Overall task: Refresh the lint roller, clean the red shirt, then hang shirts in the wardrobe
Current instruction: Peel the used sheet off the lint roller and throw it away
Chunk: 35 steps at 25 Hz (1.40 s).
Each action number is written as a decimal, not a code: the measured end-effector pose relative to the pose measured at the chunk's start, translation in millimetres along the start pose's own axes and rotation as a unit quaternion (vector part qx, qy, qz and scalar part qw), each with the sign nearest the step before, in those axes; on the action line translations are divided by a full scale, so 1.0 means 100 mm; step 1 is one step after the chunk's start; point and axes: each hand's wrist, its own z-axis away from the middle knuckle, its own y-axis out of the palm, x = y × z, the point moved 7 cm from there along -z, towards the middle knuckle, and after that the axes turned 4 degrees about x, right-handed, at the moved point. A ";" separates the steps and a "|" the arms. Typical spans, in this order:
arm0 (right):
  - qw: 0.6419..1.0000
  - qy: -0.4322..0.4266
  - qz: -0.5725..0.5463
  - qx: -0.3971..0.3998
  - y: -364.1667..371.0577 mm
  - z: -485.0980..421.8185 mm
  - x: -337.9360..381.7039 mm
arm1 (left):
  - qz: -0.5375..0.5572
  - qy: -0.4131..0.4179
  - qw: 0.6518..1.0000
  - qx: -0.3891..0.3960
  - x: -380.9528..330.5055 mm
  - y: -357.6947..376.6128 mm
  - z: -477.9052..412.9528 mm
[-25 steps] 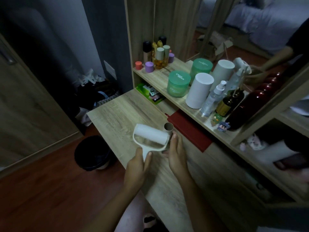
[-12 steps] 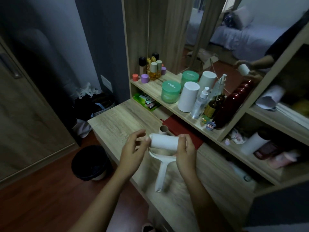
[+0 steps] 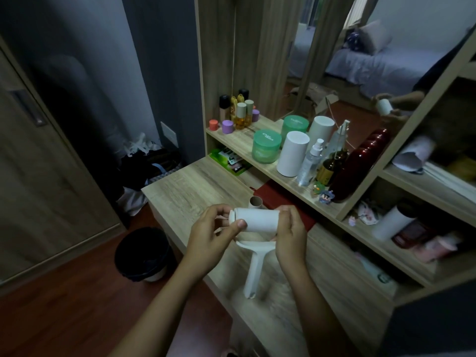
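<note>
Left hand (image 3: pixel 213 233) pinches left end of white sticky roll (image 3: pixel 257 219) | right hand (image 3: pixel 288 233) grasps its right end | roll horizontal, held over wooden desk (image 3: pixel 185 191) | white roller frame (image 3: pixel 253 266) just below roll, handle toward person | cardboard core (image 3: pixel 255 201) upright on desk, just behind roll.

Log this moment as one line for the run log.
phase: refreshing lint roller | left hand: pinches roll at left end | right hand: holds right end | handle: below roll | cardboard tube: upright on desk
</note>
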 end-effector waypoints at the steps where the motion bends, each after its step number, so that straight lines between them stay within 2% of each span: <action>1: 1.000 -0.002 0.001 0.007 0.01 0.00 0.01 | 0.018 -0.009 1.000 0.010 0.02 0.00 0.00; 4: 1.000 0.003 0.000 0.030 0.06 0.02 0.01 | 0.060 -0.049 0.997 0.010 0.16 0.02 0.02; 8: 0.999 0.013 0.010 0.035 0.13 0.06 -0.09 | 0.113 -0.083 0.990 -0.033 0.33 0.10 0.10; 11: 0.999 0.025 0.029 0.036 0.12 0.08 -0.23 | 0.159 -0.116 0.980 -0.013 0.42 0.21 0.13; 14: 0.998 0.041 0.046 0.034 0.11 0.10 -0.40 | 0.104 -0.127 0.986 0.014 0.56 0.29 0.12; 20: 0.989 0.142 0.038 0.019 0.09 0.24 -0.96 | 0.026 -0.163 0.986 -0.022 0.91 0.49 0.19; 23: 0.981 0.184 0.055 0.022 0.06 0.28 -1.21 | 0.028 -0.199 0.979 -0.040 1.18 0.61 0.24; 30: 0.967 0.191 0.150 0.073 -0.09 0.12 -1.53 | 0.065 -0.265 0.962 0.018 1.44 0.88 0.19; 35: 0.949 0.196 0.178 0.170 -0.09 -0.19 -1.80 | 0.019 -0.279 0.960 0.031 1.63 0.96 0.22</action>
